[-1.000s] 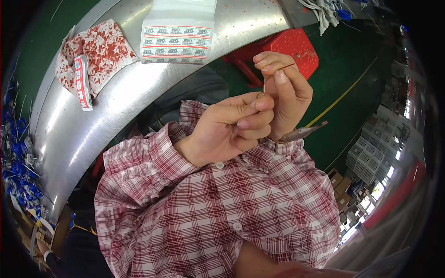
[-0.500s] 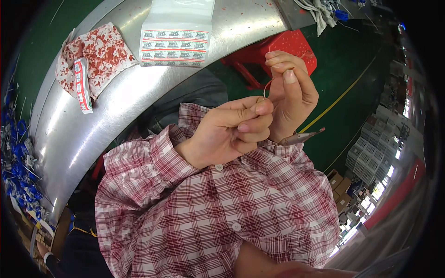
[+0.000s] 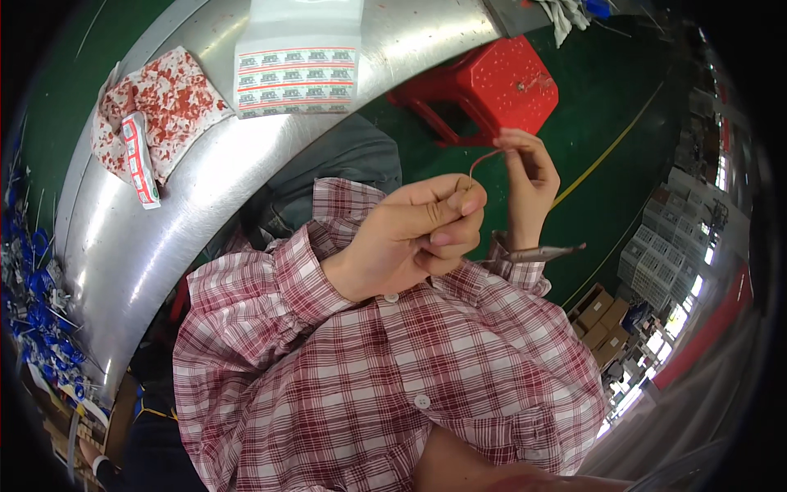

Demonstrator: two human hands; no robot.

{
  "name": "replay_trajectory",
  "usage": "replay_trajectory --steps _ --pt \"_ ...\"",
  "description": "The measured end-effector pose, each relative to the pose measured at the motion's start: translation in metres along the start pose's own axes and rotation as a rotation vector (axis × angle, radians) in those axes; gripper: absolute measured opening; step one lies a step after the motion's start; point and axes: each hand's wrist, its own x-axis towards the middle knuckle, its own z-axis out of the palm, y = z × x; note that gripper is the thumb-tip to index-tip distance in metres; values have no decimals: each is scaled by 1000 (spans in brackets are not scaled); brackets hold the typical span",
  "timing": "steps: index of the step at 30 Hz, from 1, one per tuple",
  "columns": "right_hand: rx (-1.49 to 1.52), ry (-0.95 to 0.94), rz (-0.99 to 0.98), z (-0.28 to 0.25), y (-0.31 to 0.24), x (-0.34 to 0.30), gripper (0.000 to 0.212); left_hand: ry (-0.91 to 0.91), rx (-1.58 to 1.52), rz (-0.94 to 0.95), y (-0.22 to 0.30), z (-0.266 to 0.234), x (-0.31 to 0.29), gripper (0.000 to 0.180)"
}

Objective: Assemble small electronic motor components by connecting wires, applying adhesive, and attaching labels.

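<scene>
The left hand (image 3: 402,234) pinches a thin red strand (image 3: 483,158) between thumb and fingers. The right hand (image 3: 535,179), its fingertips seemingly closed on the upper part, has drawn away to the right, so more of the strand arcs between them, apparently being spread rather than worked close together. A pointed metal tool (image 3: 543,253) sits by the right cuff (what secures it, I cannot tell). Beyond stand a red stool (image 3: 504,78) and the metal tabletop (image 3: 184,238).

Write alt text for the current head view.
The left hand and right hand hold a thin, curved red strand between them, before a plaid shirt. A metal surface bears a printed sheet and red-blotched cloth; a red stool stands nearby.
</scene>
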Motion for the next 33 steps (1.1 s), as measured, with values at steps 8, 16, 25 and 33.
replay_trajectory --steps 8,16,25,33 --pt "442 -258 -42 18 -40 -5 28 78 146 67 -8 -3 3 15" --pt "604 -454 60 28 -65 -13 16 312 564 327 -22 1 2 14" --pt "510 -316 -137 37 -66 -14 13 342 654 408 -18 9 0 19" --pt "530 -215 -229 40 -67 -12 13 279 745 420 -15 7 1 17"
